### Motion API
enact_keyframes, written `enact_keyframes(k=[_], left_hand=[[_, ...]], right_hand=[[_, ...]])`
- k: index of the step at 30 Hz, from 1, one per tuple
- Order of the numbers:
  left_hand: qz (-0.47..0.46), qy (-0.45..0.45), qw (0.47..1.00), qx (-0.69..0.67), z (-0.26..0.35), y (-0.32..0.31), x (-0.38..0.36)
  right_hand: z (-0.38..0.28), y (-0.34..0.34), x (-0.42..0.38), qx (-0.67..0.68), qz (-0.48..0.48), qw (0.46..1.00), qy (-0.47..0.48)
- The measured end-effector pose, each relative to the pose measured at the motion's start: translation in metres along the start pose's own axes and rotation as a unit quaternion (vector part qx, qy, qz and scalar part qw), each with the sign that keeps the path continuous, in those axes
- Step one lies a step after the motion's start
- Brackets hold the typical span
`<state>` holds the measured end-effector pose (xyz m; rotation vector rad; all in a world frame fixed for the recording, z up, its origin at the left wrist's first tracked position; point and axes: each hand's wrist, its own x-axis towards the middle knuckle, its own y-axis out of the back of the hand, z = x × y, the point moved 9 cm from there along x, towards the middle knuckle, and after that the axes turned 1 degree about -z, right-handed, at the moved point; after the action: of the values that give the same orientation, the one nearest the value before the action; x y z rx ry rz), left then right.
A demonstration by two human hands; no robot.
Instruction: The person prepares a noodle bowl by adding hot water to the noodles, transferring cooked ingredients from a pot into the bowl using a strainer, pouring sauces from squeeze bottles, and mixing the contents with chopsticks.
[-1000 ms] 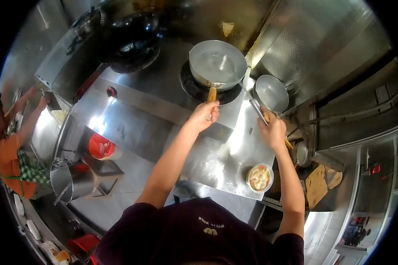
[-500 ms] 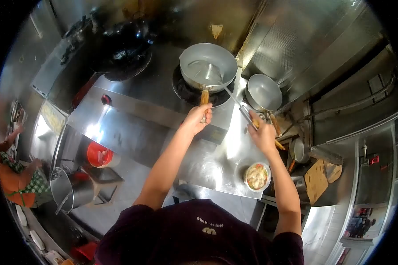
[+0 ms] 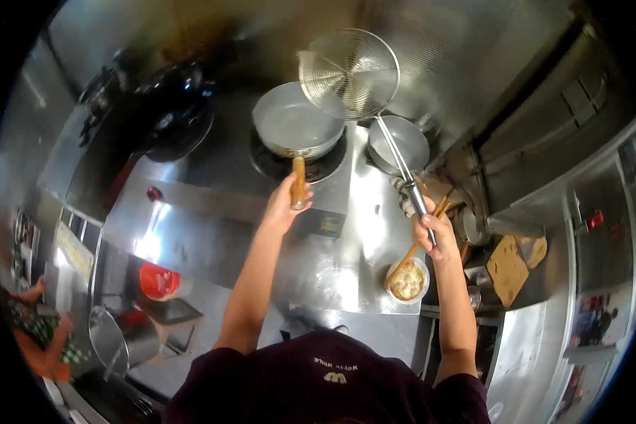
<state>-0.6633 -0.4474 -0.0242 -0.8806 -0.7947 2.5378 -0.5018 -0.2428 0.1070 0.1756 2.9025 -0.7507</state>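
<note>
Materials and finishes. Twelve o'clock: strainer (image 3: 350, 74) of fine metal wire, its grip (image 3: 417, 199) smooth and glossy. Eleven o'clock: pan (image 3: 283, 124) of dull grey metal, with a smooth wooden handle (image 3: 299, 180). Ten o'clock: glossy black wok (image 3: 177, 127). Eight o'clock: smooth red plastic bucket (image 3: 155, 281). Centre: shiny, smeared metal counter (image 3: 318, 272). Six o'clock: matt dark cloth shirt (image 3: 283, 381).

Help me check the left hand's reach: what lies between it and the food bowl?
The head view shows a small greenish panel, then bare steel counter, between the left hand and the food bowl.
</note>
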Motion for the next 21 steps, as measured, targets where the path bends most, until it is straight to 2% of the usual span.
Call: enact_keyframes(k=[2, 3, 5, 6, 7, 8, 9, 10, 11, 12, 13, 14, 16, 17, 20, 21], left_hand=[[0.014, -0.042, 0.999, 0.002, 0.012, 0.015, -0.007], [-0.025, -0.051, 0.998, 0.021, 0.009, -0.032, 0.016], [-0.023, -0.101, 0.982, 0.156, 0.028, -0.066, 0.001], [0.024, -0.062, 0.998, 0.023, 0.032, -0.050, 0.005], [0.010, -0.243, 0.953, 0.180, 0.037, -0.012, 0.024], [0.000, -0.166, 0.984, 0.058, 0.025, 0.055, 0.081], [0.008, -0.160, 0.985, 0.069, 0.025, 0.039, 0.051], [0.141, -0.207, 0.967, 0.040, 0.020, 0.055, 0.012], [0.188, -0.205, 0.960, 0.040, 0.010, 0.078, 0.001], [0.284, -0.191, 0.937, 0.071, 0.004, 0.085, -0.015], [0.340, -0.185, 0.918, 0.089, 0.004, 0.102, -0.026], [0.395, -0.179, 0.895, 0.108, -0.008, 0.111, -0.041], [0.356, -0.211, 0.904, 0.106, -0.067, 0.097, -0.040], [0.343, -0.228, 0.905, 0.104, -0.084, 0.096, -0.039], [0.276, -0.241, 0.925, 0.104, -0.111, 0.029, -0.069], [0.282, -0.260, 0.919, 0.092, -0.127, 0.013, -0.072]], right_hand=[[0.001, 0.003, -0.008, 0.008, 0.009, 1.000, -0.009], [-0.020, 0.035, -0.040, 0.026, 0.050, 0.998, 0.036], [-0.040, 0.070, -0.073, -0.018, 0.109, 0.992, 0.059], [-0.047, 0.068, -0.081, -0.040, 0.079, 0.992, 0.092], [-0.053, 0.071, -0.094, -0.042, 0.088, 0.992, 0.084], [-0.062, 0.075, -0.116, -0.043, 0.111, 0.989, 0.083], [-0.064, 0.095, -0.146, -0.041, 0.126, 0.985, 0.113], [-0.061, 0.112, -0.169, -0.039, 0.117, 0.984, 0.126], [-0.066, 0.127, -0.204, -0.046, 0.157, 0.976, 0.141], [-0.067, 0.141, -0.239, -0.033, 0.199, 0.964, 0.176], [-0.070, 0.138, -0.263, -0.032, 0.242, 0.952, 0.185], [-0.068, 0.155, -0.302, -0.029, 0.280, 0.933, 0.222], [-0.081, 0.207, -0.412, -0.006, 0.360, 0.882, 0.305], [-0.088, 0.220, -0.446, -0.040, 0.425, 0.846, 0.318], [-0.119, 0.258, -0.527, -0.164, 0.602, 0.709, 0.328], [-0.137, 0.278, -0.555, -0.272, 0.639, 0.636, 0.337]])
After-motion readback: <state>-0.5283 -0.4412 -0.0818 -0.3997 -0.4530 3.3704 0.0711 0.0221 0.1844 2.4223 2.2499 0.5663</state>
